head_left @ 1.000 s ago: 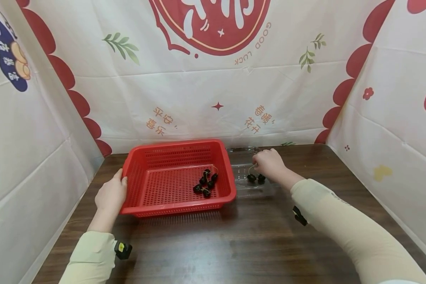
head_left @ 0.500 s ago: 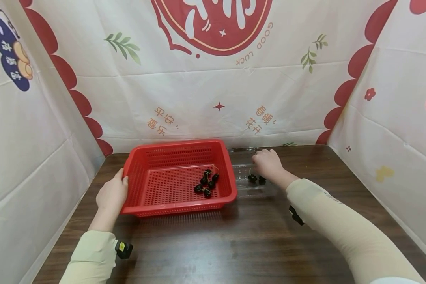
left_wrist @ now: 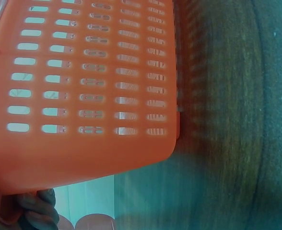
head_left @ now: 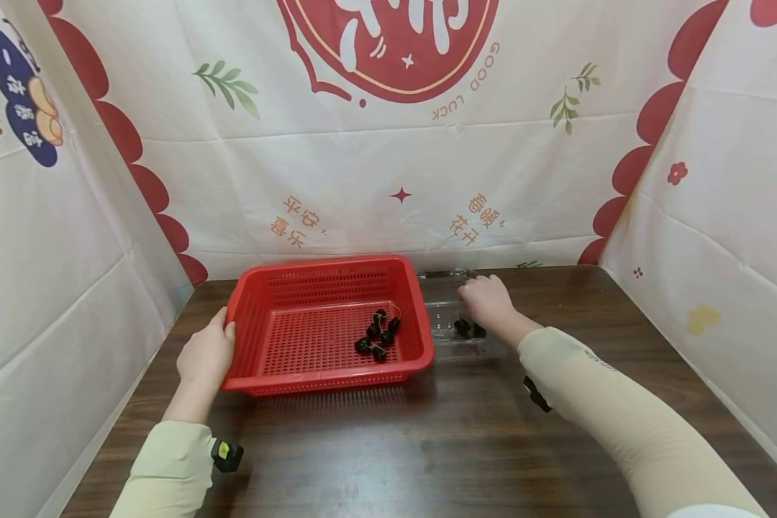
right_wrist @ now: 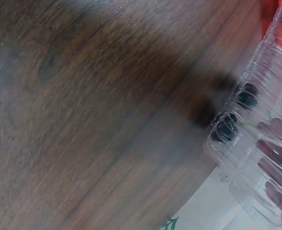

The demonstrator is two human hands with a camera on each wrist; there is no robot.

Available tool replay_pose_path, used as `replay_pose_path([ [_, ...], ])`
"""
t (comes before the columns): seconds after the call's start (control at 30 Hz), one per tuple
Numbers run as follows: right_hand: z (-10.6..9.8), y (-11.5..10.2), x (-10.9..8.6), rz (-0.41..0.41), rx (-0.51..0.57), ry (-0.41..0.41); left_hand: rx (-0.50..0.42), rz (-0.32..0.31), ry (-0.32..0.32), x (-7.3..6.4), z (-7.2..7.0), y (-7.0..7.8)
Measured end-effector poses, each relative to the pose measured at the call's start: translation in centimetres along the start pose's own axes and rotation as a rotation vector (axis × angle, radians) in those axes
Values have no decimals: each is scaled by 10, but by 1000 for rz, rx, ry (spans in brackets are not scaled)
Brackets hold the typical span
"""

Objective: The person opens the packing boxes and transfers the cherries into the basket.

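My left hand [head_left: 205, 354] grips the left rim of a red plastic basket [head_left: 330, 378]; its curled fingers [left_wrist: 39, 211] show under the rim in the left wrist view. Inside the basket, towards the right, lies a cluster of dark cherries [head_left: 380, 335] on thin stems. My right hand [head_left: 490, 302] reaches down into a clear plastic box [head_left: 442, 314], right beside a pair of dark cherries [head_left: 462, 327]. In the right wrist view these cherries [right_wrist: 226, 130] sit at the box's corner, near the blurred fingers. Whether the fingers pinch the stem is hidden.
The brown wooden table [head_left: 388, 453] holds the basket and, to its right, the box. A white printed cloth [head_left: 362, 158] hangs behind the table and along both sides. The basket's right wall stands close to the box.
My right hand has shifted slightly left and down over the cherries in the box, and its forearm has swung a little left. The left hand and basket hold still.
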State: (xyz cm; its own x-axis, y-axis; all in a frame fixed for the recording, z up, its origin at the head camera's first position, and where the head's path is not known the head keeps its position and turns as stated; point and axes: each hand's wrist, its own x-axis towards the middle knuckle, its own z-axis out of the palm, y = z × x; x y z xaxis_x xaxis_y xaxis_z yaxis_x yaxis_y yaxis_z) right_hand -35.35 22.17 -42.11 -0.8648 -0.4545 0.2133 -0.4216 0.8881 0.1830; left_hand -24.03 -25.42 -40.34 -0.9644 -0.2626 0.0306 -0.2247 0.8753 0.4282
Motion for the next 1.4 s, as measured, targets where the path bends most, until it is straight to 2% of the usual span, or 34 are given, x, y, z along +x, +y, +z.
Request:
replay_pose_path([
  [0.33, -5, 5, -1, 13, 8, 27, 4, 0, 1, -1, 1, 1],
  [0.6, -18, 10, -5, 17, 62, 35, 5, -2, 7, -1, 1, 1],
  [0.77, -26, 10, -7, 9, 60, 47, 4, 0, 8, -1, 0, 0],
  [1.13, -53, 2, -4, -55, 105, 184, 8, 6, 8, 0, -1, 1],
  [1.27, -64, -4, 0, -76, 121, 213, 6, 6, 4, 1, 0, 1],
  [1.4, -74, -13, 3, -103, 127, 275, 3, 2, -1, 2, 0, 0],
])
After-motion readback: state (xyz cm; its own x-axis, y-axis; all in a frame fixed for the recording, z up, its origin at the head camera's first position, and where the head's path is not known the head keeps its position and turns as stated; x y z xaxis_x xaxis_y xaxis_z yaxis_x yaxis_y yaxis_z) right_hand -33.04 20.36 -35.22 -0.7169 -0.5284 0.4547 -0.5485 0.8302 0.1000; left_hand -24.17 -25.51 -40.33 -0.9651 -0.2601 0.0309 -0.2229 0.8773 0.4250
